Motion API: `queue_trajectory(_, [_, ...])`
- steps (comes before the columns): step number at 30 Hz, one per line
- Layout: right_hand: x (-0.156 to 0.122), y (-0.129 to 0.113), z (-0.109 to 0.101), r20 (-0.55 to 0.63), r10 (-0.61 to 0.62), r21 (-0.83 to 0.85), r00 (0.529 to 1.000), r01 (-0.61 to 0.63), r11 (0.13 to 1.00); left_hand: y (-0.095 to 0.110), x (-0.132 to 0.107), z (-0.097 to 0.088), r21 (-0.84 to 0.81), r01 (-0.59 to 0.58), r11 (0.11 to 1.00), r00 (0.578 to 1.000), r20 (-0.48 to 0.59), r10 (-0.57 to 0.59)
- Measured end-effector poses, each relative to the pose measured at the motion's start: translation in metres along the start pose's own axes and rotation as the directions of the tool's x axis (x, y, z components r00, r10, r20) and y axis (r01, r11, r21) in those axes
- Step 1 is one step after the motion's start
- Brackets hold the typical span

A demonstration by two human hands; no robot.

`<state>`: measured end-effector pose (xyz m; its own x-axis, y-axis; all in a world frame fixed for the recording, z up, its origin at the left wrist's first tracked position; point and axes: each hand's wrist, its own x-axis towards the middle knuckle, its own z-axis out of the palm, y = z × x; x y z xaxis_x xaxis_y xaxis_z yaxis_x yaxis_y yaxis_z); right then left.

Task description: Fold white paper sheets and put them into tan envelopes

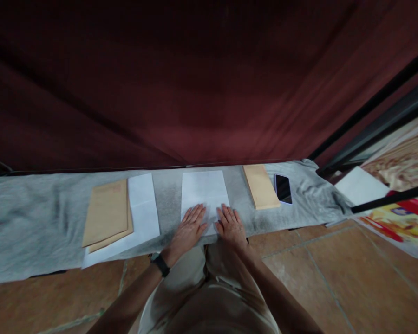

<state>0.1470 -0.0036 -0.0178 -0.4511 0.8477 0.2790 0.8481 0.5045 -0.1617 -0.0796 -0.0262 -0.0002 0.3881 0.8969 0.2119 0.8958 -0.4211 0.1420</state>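
A white sheet of paper [204, 190] lies on a grey cloth [31, 218] in front of me. My left hand [188, 228] rests flat on its near left corner, fingers stretched out. Beside it, my right hand [230, 224] lies flat on the near right corner, fingers spread. A black band is on my left wrist. Neither hand holds anything.
Left of the sheet, brown envelopes [106, 212] lie on another white sheet [143, 208]. To the right lie a tan envelope [261, 186] and a dark phone [283, 189]. A dark red curtain [181, 83] hangs behind. Further right are a white paper [361, 186] and colourful printed material [404, 218] on the tiled floor.
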Motion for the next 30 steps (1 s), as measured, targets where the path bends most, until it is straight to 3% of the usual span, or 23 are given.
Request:
queue_trajectory(6, [0.0,-0.002,-0.001,-0.003,0.006,0.005,1.0,-0.006,1.0,-0.003,0.051,0.015,0.009,0.115,0.993,0.992,-0.05,-0.115])
queue_trajectory(9, [0.0,-0.004,-0.004,0.0,0.015,0.008,1.0,-0.015,1.0,-0.01,0.066,0.025,0.029,0.172,0.985,0.983,-0.067,-0.17])
queue_trajectory(22, [0.0,-0.007,-0.008,0.015,0.037,0.018,0.999,-0.038,0.999,-0.048,0.052,0.023,0.092,0.377,0.922,0.925,-0.098,-0.368])
queue_trajectory(25, [-0.001,-0.008,-0.009,0.01,0.041,0.019,0.999,-0.041,0.999,-0.044,0.066,0.026,0.085,0.353,0.932,0.931,-0.131,-0.341])
queue_trajectory(30, [0.0,-0.009,-0.011,0.021,0.044,0.031,0.999,-0.045,0.999,-0.03,0.111,0.036,0.047,0.217,0.975,0.969,-0.133,-0.209])
